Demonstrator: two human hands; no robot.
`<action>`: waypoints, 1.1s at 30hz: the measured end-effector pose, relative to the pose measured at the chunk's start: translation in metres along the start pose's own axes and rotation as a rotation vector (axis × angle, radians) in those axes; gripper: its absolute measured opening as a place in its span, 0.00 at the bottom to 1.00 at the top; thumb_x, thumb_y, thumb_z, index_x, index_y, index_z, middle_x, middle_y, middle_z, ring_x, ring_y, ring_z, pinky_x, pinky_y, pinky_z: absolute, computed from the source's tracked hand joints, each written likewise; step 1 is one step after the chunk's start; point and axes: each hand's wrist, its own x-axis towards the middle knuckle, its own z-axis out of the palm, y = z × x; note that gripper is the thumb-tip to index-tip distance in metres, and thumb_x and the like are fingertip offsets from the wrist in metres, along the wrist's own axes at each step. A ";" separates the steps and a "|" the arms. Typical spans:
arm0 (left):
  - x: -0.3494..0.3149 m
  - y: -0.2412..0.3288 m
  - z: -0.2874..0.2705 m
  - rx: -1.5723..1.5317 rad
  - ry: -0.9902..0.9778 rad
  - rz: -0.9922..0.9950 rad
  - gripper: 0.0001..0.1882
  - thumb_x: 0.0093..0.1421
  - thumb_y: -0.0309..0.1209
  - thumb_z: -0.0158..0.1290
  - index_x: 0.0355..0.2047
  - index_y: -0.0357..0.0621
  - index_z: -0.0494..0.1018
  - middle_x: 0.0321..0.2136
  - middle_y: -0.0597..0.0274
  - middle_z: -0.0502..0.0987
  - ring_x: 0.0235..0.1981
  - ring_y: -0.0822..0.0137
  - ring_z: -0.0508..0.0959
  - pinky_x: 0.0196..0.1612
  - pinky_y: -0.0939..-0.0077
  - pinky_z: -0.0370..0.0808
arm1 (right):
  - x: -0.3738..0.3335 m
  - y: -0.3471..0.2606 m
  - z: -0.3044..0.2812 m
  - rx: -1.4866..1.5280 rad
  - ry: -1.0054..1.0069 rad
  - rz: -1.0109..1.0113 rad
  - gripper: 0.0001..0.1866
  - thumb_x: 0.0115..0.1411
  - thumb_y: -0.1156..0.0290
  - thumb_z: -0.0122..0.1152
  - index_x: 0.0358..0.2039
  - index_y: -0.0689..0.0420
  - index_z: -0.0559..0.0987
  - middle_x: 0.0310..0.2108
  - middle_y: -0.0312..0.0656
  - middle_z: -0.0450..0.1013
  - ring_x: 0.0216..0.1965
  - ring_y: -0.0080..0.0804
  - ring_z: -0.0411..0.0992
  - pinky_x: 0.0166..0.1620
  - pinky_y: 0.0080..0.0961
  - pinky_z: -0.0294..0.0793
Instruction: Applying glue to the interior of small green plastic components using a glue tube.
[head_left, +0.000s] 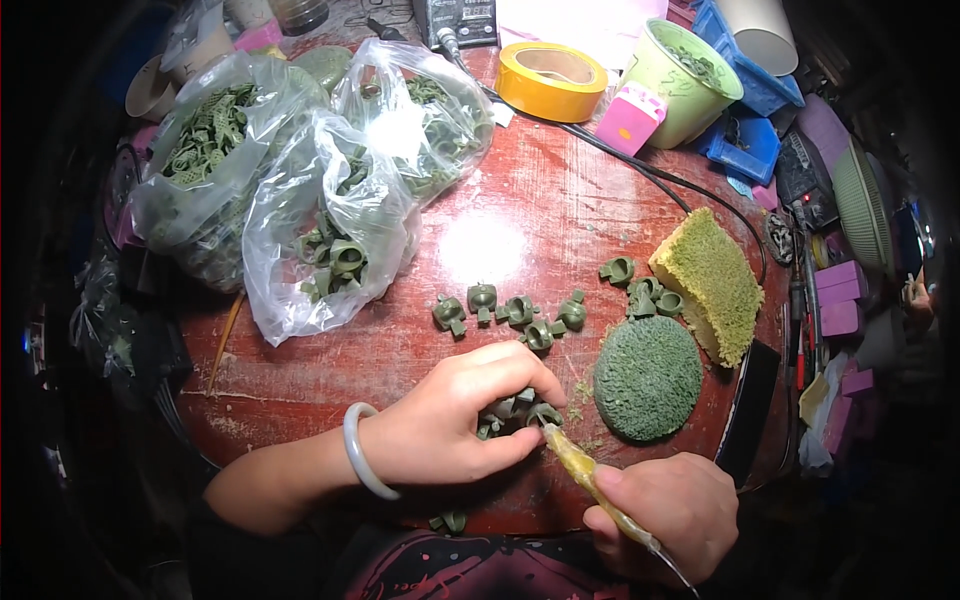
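My left hand (465, 400), with a pale bangle (366, 450) on its wrist, curls around small dark green ring-shaped pieces (541, 413), wax by their look. Between thumb and fingers of my right hand (672, 510) is a pen-like tool (578, 465) with a yellow wrapped grip and a thin cable at its rear end. The tool's tip meets the piece at my left fingertips. Beyond my left hand lie several loose green pieces (482, 299). A round, dark green textured pad (648, 380) is right of the tool, with more green pieces (645, 295) behind it.
A yellow-green sponge block (722, 290) leans behind the pad. Clear plastic bags (290, 225) of green pieces stand at the left. Orange tape (525, 95), a light green cup (650, 70) and blue trays (750, 150) line the back. Black cables (650, 165) cross the red table (560, 200).
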 end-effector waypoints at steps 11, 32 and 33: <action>0.000 0.000 -0.002 0.017 -0.021 0.000 0.14 0.60 0.22 0.65 0.47 0.36 0.80 0.43 0.54 0.82 0.47 0.56 0.82 0.53 0.63 0.78 | 0.017 0.000 -0.017 0.289 -0.425 0.107 0.31 0.59 0.74 0.73 0.62 0.72 0.77 0.23 0.42 0.71 0.22 0.37 0.73 0.26 0.34 0.70; 0.001 0.003 0.001 0.048 -0.067 0.022 0.16 0.58 0.21 0.63 0.48 0.36 0.79 0.44 0.52 0.81 0.47 0.54 0.83 0.53 0.63 0.79 | 0.003 0.003 0.004 -0.073 -0.300 -0.108 0.18 0.60 0.66 0.77 0.47 0.64 0.85 0.25 0.37 0.78 0.23 0.28 0.78 0.24 0.23 0.71; -0.001 0.002 0.000 0.056 -0.066 0.023 0.16 0.58 0.21 0.63 0.48 0.36 0.79 0.44 0.51 0.81 0.47 0.53 0.83 0.53 0.63 0.79 | 0.001 0.005 0.007 -0.048 -0.312 -0.108 0.19 0.60 0.66 0.77 0.48 0.64 0.85 0.25 0.37 0.77 0.24 0.27 0.78 0.24 0.23 0.72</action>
